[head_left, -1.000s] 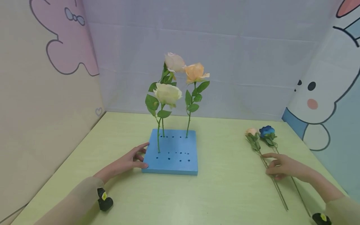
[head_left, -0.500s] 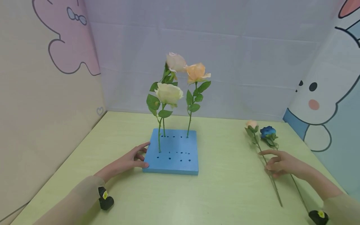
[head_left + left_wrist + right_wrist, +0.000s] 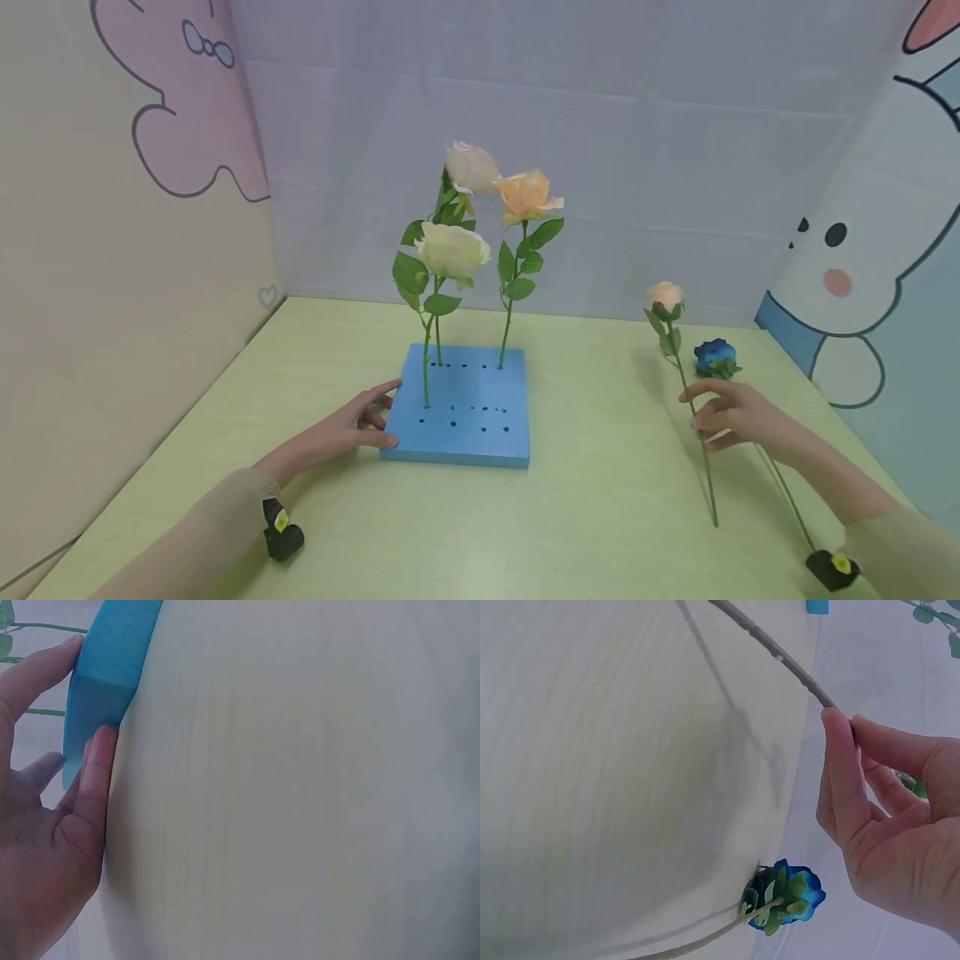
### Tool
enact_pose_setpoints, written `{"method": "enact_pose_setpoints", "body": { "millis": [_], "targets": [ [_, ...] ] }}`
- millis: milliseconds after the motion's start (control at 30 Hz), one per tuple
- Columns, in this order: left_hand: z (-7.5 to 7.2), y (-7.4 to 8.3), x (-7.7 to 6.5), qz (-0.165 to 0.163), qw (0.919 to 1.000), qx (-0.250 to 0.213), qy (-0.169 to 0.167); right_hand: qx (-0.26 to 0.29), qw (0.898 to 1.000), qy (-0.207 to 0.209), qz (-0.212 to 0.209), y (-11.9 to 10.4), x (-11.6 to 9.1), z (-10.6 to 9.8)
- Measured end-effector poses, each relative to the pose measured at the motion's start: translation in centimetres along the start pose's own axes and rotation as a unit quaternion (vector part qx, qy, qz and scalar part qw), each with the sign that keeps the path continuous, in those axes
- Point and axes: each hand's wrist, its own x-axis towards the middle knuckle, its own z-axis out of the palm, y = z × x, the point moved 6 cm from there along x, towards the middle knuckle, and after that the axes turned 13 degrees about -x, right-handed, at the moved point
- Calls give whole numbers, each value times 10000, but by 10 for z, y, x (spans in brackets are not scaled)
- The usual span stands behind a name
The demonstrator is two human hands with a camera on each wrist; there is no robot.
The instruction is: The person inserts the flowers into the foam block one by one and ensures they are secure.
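Right hand pinches a leaning rose, right of the blue board; left hand, fingers wide, touches its left edge.

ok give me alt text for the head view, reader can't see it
A right hand pinches the stem of a pale peach rose, near a blue rose lying on a table; a left hand touches a blue board holding three standing roses.

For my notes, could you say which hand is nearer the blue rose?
The right hand, just in front of the blue rose; the left hand is far to its left.
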Motion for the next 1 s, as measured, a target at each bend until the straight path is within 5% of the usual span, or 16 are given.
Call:
{"method": "enact_pose_setpoints", "body": {
  "millis": [367, 667, 1000],
  "targets": [
    [0, -1, 1, 56, 10000, -26, -5, -366, 9957, 676, -510, -54, 13, 8],
    [0, 0, 0, -14, 10000, -17, 14, -238, 9856, 720, -1513, -100, 23, 23],
    [2, 2, 0, 1, 10000, -77, 25, -301, 9834, 787, -1606, -136, 46, 41]
  ]
}}
